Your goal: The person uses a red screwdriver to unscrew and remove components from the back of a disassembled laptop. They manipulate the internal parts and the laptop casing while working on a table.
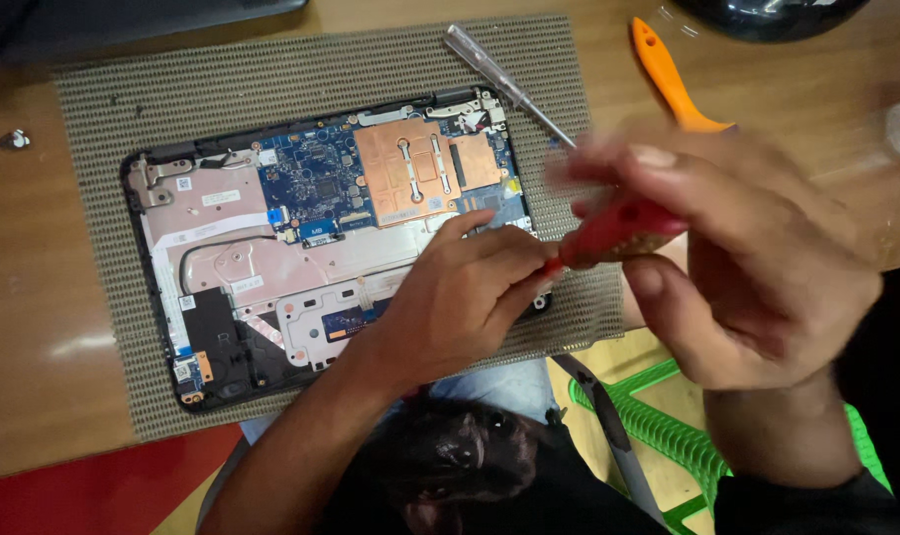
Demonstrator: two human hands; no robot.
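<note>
- Your left hand point(450, 297) rests flat on the front right part of the opened black laptop base point(153, 297), fingers curled near its right edge, steadying it; it pinches nothing that you can see.
- Your right hand point(737, 267), blurred and close to the camera, is closed around the red-handled screwdriver point(608, 230). Its tip points toward the laptop's right edge, beside your left fingertips.
- The laptop lies bottom cover off on the grey woven mat point(103, 119), mid-bench. Exposed: blue circuit board point(311, 183), copper heat plate point(405, 168), pinkish metal shielding point(232, 258).
- Judgement: opening is done; the battery bay looks empty. Board and heat plate are seated, so the inner work remains. Which screw the tip addresses is hidden by your fingers.
- Around: a clear-handled screwdriver point(499, 77) lies across the mat's back right corner; an orange plastic pry tool point(668, 74) lies on the wooden bench point(34, 297) beyond it.
- A green plastic chair point(658, 426) shows below the bench's front edge.
- In the way: your own left hand covers the work point.
</note>
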